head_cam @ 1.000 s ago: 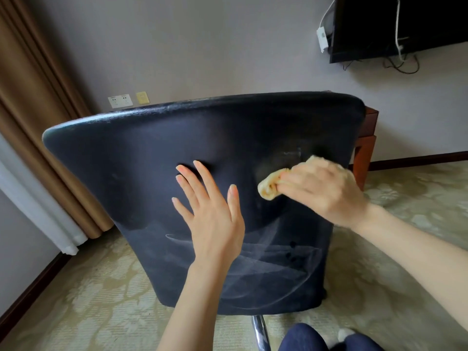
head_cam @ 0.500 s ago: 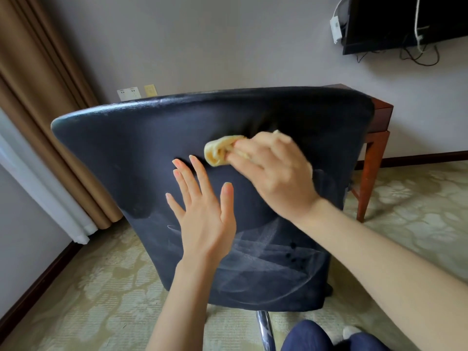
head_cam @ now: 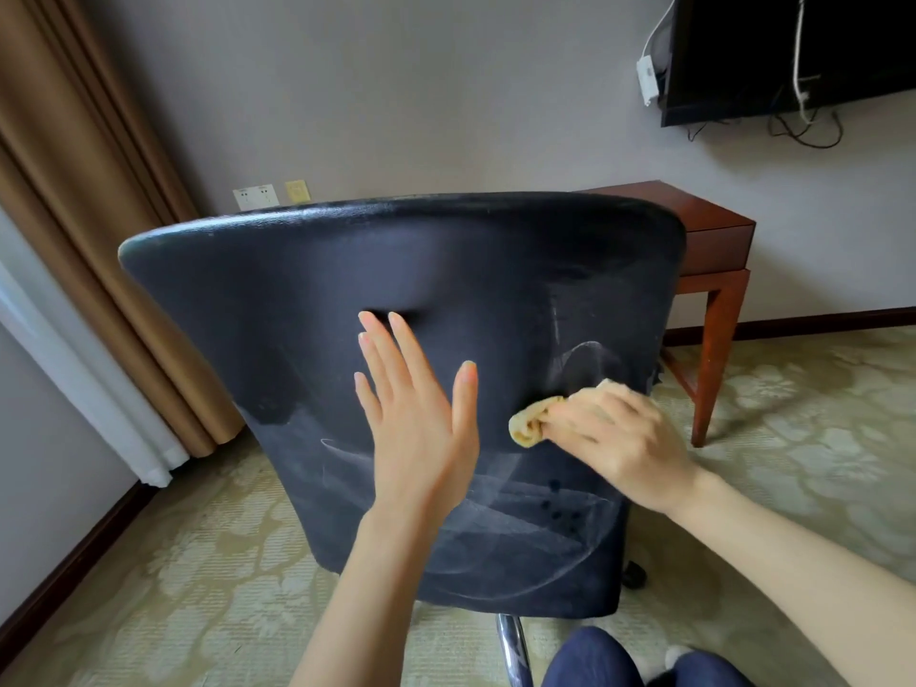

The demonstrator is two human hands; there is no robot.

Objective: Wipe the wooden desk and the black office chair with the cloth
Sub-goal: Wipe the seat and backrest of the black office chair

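Note:
The black office chair (head_cam: 277, 309) fills the middle of the view, its backrest turned toward me and streaked with pale wipe marks low down. My left hand (head_cam: 421, 419) lies flat against the middle of the backrest, fingers straight and spread. My right hand (head_cam: 614, 438) grips a bunched yellow cloth (head_cam: 533, 421) and presses it on the right part of the backrest. The wooden desk (head_cam: 714, 235) stands behind the chair at the right, against the wall; most of its top is hidden.
Brown curtains (head_cam: 84, 230) hang at the left. A dark screen (head_cam: 793, 52) with dangling cables is mounted on the wall at upper right. Patterned carpet (head_cam: 173, 577) covers the floor. The chair's chrome post (head_cam: 513, 647) and my knees (head_cam: 595, 661) are at the bottom edge.
My right hand swept the cloth from the upper middle of the backrest down and to the right. The left hand stayed flat on the backrest.

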